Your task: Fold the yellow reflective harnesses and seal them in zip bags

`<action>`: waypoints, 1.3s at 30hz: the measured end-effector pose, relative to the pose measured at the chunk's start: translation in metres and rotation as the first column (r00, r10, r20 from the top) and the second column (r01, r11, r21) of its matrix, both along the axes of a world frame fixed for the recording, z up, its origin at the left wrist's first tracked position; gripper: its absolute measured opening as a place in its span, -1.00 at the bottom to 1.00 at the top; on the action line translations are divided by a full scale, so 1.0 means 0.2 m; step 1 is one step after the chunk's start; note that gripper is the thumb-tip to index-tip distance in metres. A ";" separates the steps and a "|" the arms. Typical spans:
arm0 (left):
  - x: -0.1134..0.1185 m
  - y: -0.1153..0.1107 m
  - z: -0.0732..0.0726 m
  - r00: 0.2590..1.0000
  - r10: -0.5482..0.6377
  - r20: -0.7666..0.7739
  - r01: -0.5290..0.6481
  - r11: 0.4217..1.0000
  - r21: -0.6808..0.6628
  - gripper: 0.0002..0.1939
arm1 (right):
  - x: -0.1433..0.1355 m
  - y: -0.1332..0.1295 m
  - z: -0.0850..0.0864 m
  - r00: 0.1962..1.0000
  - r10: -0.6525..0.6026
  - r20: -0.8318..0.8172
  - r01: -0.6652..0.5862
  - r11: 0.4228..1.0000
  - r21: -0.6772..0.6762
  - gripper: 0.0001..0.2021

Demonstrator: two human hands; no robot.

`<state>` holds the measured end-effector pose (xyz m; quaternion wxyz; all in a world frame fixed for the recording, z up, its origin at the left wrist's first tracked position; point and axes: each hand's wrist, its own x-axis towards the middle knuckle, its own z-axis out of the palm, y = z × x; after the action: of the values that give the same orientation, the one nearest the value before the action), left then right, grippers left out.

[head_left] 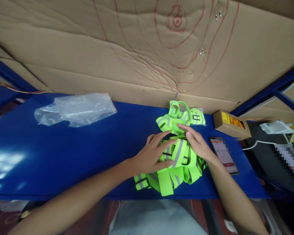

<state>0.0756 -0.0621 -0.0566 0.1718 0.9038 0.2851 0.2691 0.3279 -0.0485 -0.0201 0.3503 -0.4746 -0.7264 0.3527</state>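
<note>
A heap of neon-yellow reflective straps (168, 182) with grey stripes and black buckles lies near the front edge of the blue table. My left hand (153, 153) rests at the heap's left side, fingers spread over the straps. On the far right side of the heap, my right hand (197, 142) has its fingers stretched out toward a second bunch of the same straps (172, 124) behind it. Neither hand is closed round anything. Part of the heap is hidden under my hands.
A clear plastic bag (80, 109) lies on the blue table (63, 153) to the left. To the right are a phone (224, 155) and a small cardboard box (231, 125) with an orange window. A cardboard wall (137, 58) with red drawn lines stands behind.
</note>
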 end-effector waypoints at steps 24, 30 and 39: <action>-0.06 0.11 0.02 0.914 0.401 -0.069 -0.389 0.911 0.138 -0.32 | 0.24 0.32 -0.26 0.591 -0.624 0.511 0.411 0.778 0.475 -0.33; -0.09 0.13 0.04 0.924 0.382 -0.027 -0.372 0.911 0.175 -0.39 | 0.23 0.30 -0.21 0.663 -0.688 0.295 0.473 0.691 0.547 -0.58; -0.07 0.06 0.11 0.891 0.134 0.434 -0.021 0.967 -0.255 -0.65 | 0.09 0.05 -0.01 0.872 -0.487 0.053 0.311 0.634 0.708 -0.64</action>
<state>0.0611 -0.0502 -0.0340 0.3315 0.7775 0.3047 0.4391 0.3462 -0.0378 -0.0216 0.4782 -0.5013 -0.7161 -0.0846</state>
